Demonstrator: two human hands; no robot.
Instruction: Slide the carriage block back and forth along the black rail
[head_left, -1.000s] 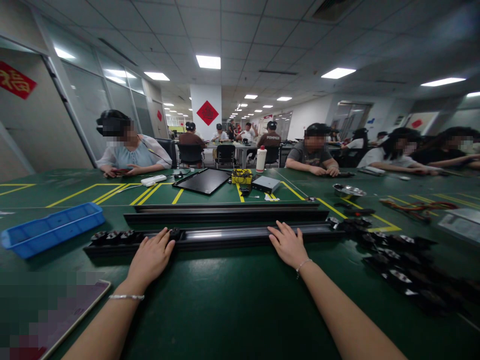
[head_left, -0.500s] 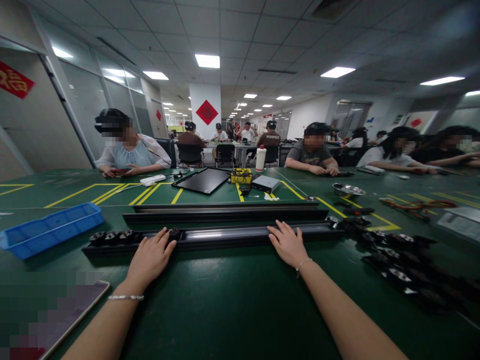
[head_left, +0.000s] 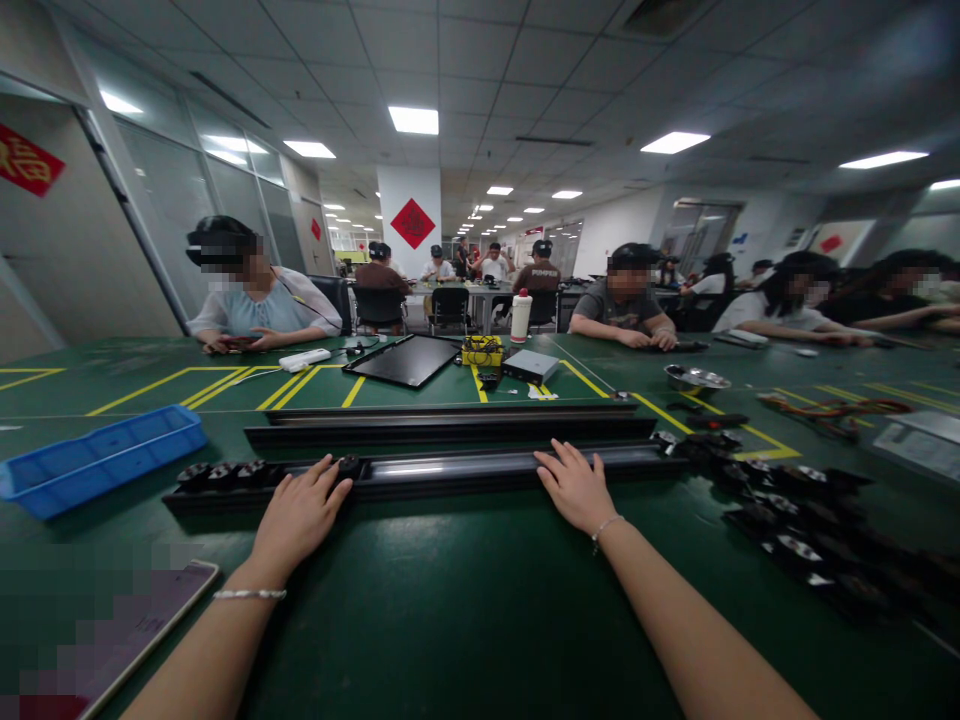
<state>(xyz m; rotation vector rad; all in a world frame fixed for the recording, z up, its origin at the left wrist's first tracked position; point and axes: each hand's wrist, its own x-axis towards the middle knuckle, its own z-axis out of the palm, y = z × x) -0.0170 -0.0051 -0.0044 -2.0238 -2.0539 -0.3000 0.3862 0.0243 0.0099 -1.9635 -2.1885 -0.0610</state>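
Observation:
A long black rail (head_left: pixel 450 470) lies crosswise on the green table in front of me. My left hand (head_left: pixel 302 510) rests on its left part, fingers spread, beside a small black part (head_left: pixel 349 467) set in the channel. Several round-topped black parts (head_left: pixel 221 474) sit in the rail's left end, partly behind that hand. Farther right, my right hand (head_left: pixel 576 487) lies on the rail with fingers outstretched. Neither hand grips anything. Just beyond, more black rails (head_left: pixel 450 430) lie parallel to this one.
A blue tray (head_left: pixel 105 460) stands at the left, above a phone-like flat object (head_left: pixel 150 640). Black parts (head_left: pixel 795 530) are heaped at the right, near a metal bowl (head_left: pixel 697 379). Farther back lie a black panel (head_left: pixel 405 360) and a yellow basket (head_left: pixel 482 350). People sit across the table.

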